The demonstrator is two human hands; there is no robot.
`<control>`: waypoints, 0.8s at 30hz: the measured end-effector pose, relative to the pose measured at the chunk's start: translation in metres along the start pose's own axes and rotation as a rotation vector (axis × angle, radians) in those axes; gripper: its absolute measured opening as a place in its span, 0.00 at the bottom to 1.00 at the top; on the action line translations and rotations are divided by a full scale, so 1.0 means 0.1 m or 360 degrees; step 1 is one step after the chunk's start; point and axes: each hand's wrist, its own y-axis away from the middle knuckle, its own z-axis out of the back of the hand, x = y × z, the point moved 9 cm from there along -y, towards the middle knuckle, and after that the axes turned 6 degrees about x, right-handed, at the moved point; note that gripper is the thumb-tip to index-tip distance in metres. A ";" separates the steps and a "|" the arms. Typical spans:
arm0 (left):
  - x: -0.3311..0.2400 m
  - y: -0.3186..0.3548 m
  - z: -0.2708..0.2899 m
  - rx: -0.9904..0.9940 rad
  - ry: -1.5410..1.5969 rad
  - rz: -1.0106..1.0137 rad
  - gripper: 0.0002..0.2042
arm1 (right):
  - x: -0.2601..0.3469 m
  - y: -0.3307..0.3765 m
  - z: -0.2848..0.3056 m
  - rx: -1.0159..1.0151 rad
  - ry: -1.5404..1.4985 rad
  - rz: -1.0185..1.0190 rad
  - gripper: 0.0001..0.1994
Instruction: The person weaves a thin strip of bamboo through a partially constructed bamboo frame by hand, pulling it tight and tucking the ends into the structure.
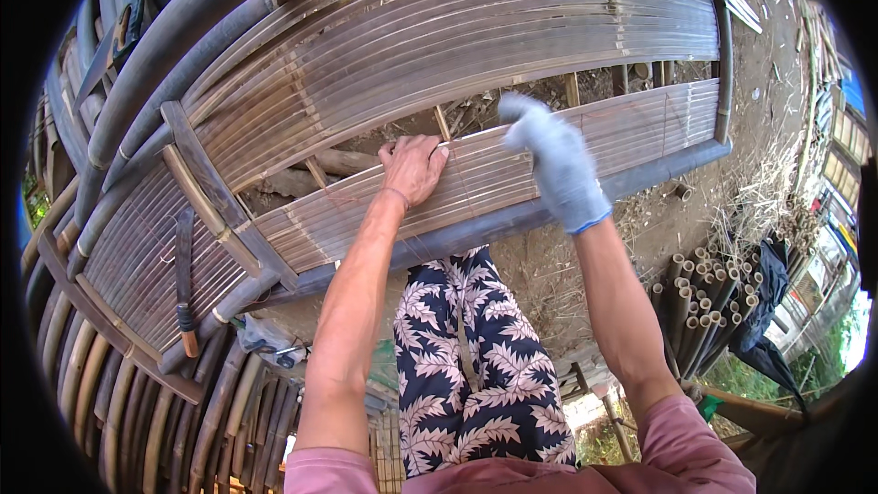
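Note:
My bare left hand [414, 169] has its fingers curled over the far edge of a band of thin bamboo slats [494, 169]. This band runs along the near side of a bamboo bench frame, beside a dark round bamboo rail [439, 240]. My right hand [560, 165], in a grey knitted glove with a blue cuff, is above the same slats. Motion smears its fingers, and I cannot make out anything in them. Beyond a gap with short crosspieces lies a wider panel of slats [457, 55]. Thin reddish strings cross the near band.
A long knife [186, 265] with a wooden handle lies on the slats at left. A saw [110, 50] hangs among bamboo poles at the upper left. Cut bamboo tubes [709, 297] stand bundled at right by dark plastic sheeting [764, 311]. Many poles [174, 412] are stacked lower left.

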 end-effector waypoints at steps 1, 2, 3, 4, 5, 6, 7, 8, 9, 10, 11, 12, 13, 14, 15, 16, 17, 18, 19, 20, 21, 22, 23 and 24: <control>-0.02 -0.03 -0.02 0.0021 0.0005 0.0001 0.15 | -0.05 -0.04 0.06 -0.0061 -0.0184 -0.0122 0.10; -0.04 -0.05 -0.03 0.0041 0.0010 0.0003 0.16 | -0.09 -0.08 0.11 -0.0135 -0.0371 -0.0232 0.09; -0.05 -0.09 -0.05 0.0093 0.0007 0.0033 0.15 | -0.13 -0.07 0.13 0.0044 0.0177 -0.0180 0.09; -0.06 -0.12 -0.07 0.0144 0.0002 0.0066 0.15 | -0.23 -0.03 0.14 0.0226 0.0721 -0.0126 0.09; -0.04 -0.12 -0.09 0.0197 -0.0009 0.0108 0.16 | -0.37 0.03 0.11 0.0414 0.1255 -0.0067 0.09; -0.08 -0.13 -0.08 0.0172 0.0034 0.0082 0.15 | -0.50 0.09 0.11 0.0601 0.1806 -0.0012 0.10; -0.05 -0.09 -0.05 0.0145 0.0060 0.0079 0.14 | -0.55 0.12 0.00 0.0796 0.2331 0.0063 0.10; -0.03 -0.06 -0.02 0.0118 0.0085 0.0075 0.13 | -0.61 0.35 -0.20 0.0950 0.2216 -0.0049 0.08; -0.01 -0.05 0.03 0.0091 0.0087 0.0073 0.13 | -0.55 0.59 -0.53 0.1096 0.2103 -0.0150 0.07; -0.02 -0.04 0.05 0.0070 0.0087 0.0069 0.14 | -0.42 0.65 -0.80 0.1031 0.1900 -0.0051 0.06; -0.05 -0.05 0.01 0.0060 0.0102 0.0056 0.14 | -0.35 0.69 -1.01 0.0968 0.1704 0.0025 0.05; -0.13 -0.09 -0.02 0.0100 0.0122 0.0045 0.14 | -0.29 0.63 -1.13 0.0858 0.1634 0.0098 0.05; -0.07 -0.07 0.00 0.0060 0.0108 0.0055 0.14 | -0.19 0.57 -1.22 0.0741 0.1548 0.0189 0.05; -0.02 -0.02 0.02 0.0021 0.0094 0.0065 0.14 | -0.08 0.57 -1.23 0.0720 0.1508 0.0323 0.05; 0.01 0.00 0.06 -0.0024 0.0085 0.0073 0.14 | -0.29 0.58 -0.93 0.0769 0.1505 0.0262 0.05; -0.06 -0.03 0.06 -0.0014 0.0072 0.0081 0.14 | -0.67 0.70 -0.34 0.0827 0.1507 0.0157 0.05; -0.14 -0.04 -0.01 -0.0014 0.0079 0.0070 0.14 | -0.87 0.77 0.04 0.0882 0.1511 0.0068 0.05; -0.16 -0.09 0.02 -0.0055 0.0057 0.0056 0.14 | -0.84 0.68 0.04 0.0936 0.1667 0.0044 0.05; -0.16 -0.08 -0.01 -0.0061 0.0042 0.0047 0.14 | -0.79 0.71 -0.09 0.0995 0.1805 -0.0017 0.05; -0.09 -0.08 0.02 -0.0056 0.0063 0.0065 0.14 | -0.76 0.75 -0.24 0.1052 0.1944 -0.0085 0.05; -0.12 -0.10 0.05 -0.0116 0.0062 0.0064 0.14 | -0.80 0.82 -0.25 0.1027 0.1875 -0.0168 0.05; -0.08 -0.04 0.02 -0.0134 0.0067 0.0048 0.14 | -0.83 0.95 -0.31 0.1000 0.1670 -0.0179 0.05; 0.02 -0.01 0.02 -0.0070 0.0079 0.0081 0.15 | -0.83 1.07 -0.38 0.0973 0.1461 -0.0180 0.06; 0.01 0.00 0.05 -0.0126 0.0070 0.0077 0.14 | -0.90 1.22 -0.27 0.0869 0.1268 -0.0282 0.09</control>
